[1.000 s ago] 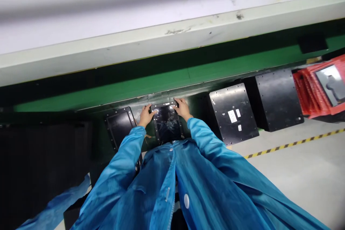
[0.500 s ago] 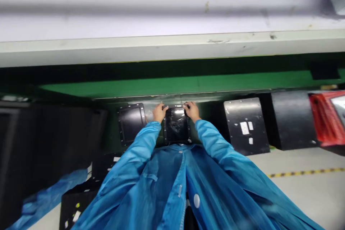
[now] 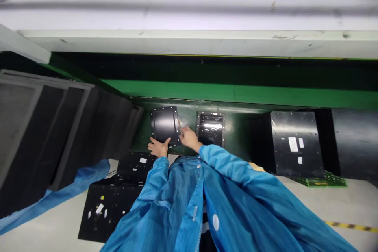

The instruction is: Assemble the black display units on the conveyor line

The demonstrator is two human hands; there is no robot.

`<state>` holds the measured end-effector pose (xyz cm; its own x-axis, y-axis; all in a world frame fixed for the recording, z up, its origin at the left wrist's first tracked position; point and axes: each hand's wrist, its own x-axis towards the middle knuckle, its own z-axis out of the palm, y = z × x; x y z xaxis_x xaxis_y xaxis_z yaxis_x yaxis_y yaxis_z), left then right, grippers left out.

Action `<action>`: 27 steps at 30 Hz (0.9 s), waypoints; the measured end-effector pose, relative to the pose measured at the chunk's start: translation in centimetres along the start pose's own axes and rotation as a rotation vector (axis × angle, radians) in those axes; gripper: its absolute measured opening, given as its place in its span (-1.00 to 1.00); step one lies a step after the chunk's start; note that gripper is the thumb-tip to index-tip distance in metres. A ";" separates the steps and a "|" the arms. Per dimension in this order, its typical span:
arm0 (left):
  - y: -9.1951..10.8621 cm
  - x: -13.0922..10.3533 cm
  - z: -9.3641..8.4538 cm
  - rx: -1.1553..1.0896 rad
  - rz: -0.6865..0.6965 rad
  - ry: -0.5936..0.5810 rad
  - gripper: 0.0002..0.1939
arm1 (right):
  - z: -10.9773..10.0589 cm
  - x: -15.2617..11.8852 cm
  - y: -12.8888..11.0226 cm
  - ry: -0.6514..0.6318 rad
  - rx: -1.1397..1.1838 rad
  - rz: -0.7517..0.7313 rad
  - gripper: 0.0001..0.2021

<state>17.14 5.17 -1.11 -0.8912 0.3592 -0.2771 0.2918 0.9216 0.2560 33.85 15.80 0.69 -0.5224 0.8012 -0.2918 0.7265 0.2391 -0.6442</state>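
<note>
The black panel [image 3: 164,123] lies on the dark green surface [image 3: 240,134] before me. My left hand [image 3: 159,148] is at its near edge, thumb and fingers spread apart. My right hand [image 3: 189,138] bends beside its right edge; I can't tell whether it grips the blurred thin strip [image 3: 180,125] there. My right sleeve [image 3: 227,161] overlaps a second panel's [image 3: 210,126] near end. Far right, a black box [image 3: 357,141] is cut off.
</note>
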 end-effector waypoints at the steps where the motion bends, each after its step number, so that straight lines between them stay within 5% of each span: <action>1: 0.0 -0.5 0.1 -0.006 -0.025 -0.003 0.28 | 1.7 -0.2 -1.7 -0.041 -0.033 -0.010 -0.43; 4: -1.7 -1.8 0.2 -0.076 -0.164 -0.038 0.17 | 5.3 -1.3 -4.2 -0.119 -0.065 0.038 -0.07; 7: -5.2 -2.7 -0.6 -0.284 -0.230 -0.200 -0.26 | 6.2 -2.9 -4.0 -0.172 -0.017 0.067 0.16; 10: -8.0 -3.8 -2.8 -0.486 -0.060 -0.374 -0.55 | 5.3 -4.5 -3.9 -0.246 0.046 0.087 0.16; 12: -8.2 -5.0 -4.5 -0.430 0.139 -0.365 -0.64 | 4.4 -5.4 -4.4 -0.276 0.118 0.078 0.09; 15: -5.9 -7.6 -5.7 -0.217 0.481 -0.354 -0.72 | 2.8 -6.0 -5.1 -0.203 0.223 0.050 -0.10; 19: -1.7 -9.7 -3.6 -0.180 0.763 -0.482 -0.42 | -0.5 -5.6 -1.9 0.036 0.223 0.316 -0.65; 22: 1.2 -8.9 -0.4 -0.302 0.530 -0.390 -0.44 | -3.3 -6.7 3.7 0.184 0.373 0.375 -0.69; 25: 4.8 -7.9 3.1 -0.523 0.275 -0.552 -0.55 | -5.2 -9.1 9.2 0.289 0.608 0.341 -0.56; 27: 7.1 -8.0 5.1 -0.567 0.298 -0.640 -0.60 | -5.8 -10.3 11.7 0.336 0.651 0.388 -0.55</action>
<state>28.06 9.58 -1.81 -0.3929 0.7406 -0.5451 0.1141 0.6274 0.7703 50.35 13.52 0.25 -0.0515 0.9073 -0.4173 0.3704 -0.3707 -0.8517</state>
